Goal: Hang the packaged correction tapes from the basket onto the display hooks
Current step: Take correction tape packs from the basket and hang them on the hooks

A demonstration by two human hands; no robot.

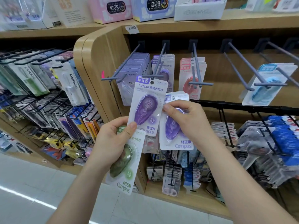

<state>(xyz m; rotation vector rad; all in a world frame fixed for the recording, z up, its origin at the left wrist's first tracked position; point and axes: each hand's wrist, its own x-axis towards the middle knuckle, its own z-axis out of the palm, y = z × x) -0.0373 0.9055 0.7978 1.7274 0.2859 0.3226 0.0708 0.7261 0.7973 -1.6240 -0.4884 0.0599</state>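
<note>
Now: three tape packs in hand before the hooks

Broadly, a wooden display stand (95,62) fills the middle and right of the view, with a black wire rack (40,97) of other hanging stationery to its left and pale floor tiles (32,183) below. Boxed clocks (113,8) stand on the stand's top shelf. Grey hooks (159,62) jut from its back panel. The left ones carry rows of pale purple packs (137,65), one further along carries red packs (192,78), and a single blue pack (265,88) hangs at the far right.

The left hand (113,139) grips two packs at once. The green pack (126,172) lies tilted in the curled fingers. The tall purple pack (148,102) is pinned under the thumb and stands upright, its punched hole just below the front bar of a grey hook; whether it touches the bar cannot be told. The right hand (189,120) is clamped on a second purple pack (174,138), with fingers curled over its upper half, just beside the tall one and lower.
</note>
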